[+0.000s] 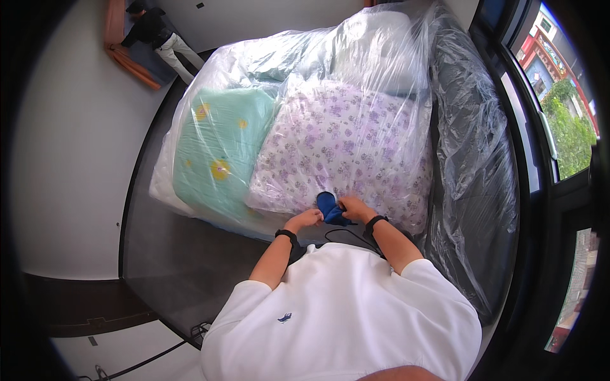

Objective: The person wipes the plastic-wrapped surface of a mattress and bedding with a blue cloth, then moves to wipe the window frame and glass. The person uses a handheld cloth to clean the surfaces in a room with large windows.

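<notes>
Your left fingers (316, 216) and right fingers (345, 202) pinch a soft blue item (329, 209) near purple-flowered bedding (346, 146) under clear plastic (215, 66).

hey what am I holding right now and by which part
A blue cloth item: left hand at its left edge, right hand at its right side.

Head-worn fisheye, facing steeply down over white shirt (343, 311); hands (358, 208) near.

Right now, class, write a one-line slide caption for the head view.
Left hand and right hand hold a blue cloth near plastic-covered bedding.
</notes>
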Demonstrator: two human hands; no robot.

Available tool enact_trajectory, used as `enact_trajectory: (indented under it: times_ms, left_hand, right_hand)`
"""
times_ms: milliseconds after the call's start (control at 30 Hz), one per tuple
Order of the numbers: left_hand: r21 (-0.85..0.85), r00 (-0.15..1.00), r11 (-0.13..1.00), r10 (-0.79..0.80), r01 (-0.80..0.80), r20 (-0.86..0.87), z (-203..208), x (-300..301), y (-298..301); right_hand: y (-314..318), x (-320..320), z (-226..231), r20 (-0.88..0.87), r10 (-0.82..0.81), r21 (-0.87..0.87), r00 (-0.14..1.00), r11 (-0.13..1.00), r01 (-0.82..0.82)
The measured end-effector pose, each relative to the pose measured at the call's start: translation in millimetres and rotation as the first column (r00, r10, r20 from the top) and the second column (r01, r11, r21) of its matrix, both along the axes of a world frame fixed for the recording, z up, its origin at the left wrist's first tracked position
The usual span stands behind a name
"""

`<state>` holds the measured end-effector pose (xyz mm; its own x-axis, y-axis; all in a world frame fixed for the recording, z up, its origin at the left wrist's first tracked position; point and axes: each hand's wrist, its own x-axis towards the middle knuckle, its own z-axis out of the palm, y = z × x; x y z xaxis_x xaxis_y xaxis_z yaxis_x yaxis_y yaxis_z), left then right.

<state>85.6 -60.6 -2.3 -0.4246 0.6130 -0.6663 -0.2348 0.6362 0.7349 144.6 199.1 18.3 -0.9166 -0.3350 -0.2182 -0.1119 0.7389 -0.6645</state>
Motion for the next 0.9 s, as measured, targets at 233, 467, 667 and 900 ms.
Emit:
enact_trajectory:
  times_ms: [233,467,667,900]
  left_hand:
    - [0.181,0.971,0.961,0.226,-0.21,-0.075,38,-63,21]
    - [0.227,0.994,0.973,-0.007,0.031,-0.106,100,-65,66]
    - [-0.027,0.716,0.994,-0.095,0.105,-0.692,70,-48,77]
    - [-0.296,0.375,0.912,-0.39,0.284,-0.841,43,16,60]
  right_hand:
    - [52,29,-2,0.382,0.224,-0.02,0.897,0.972,-0.235]
    - [33,-42,116,-0.114,-0.277,-0.612,0.954,0.776,0.152]
    - [22,-21,63,-0.227,-0.303,-0.101,0.925,0.952,0.287]
    - [-2,38,14,-0.033,-0.237,0.128,0.971,0.962,0.239]
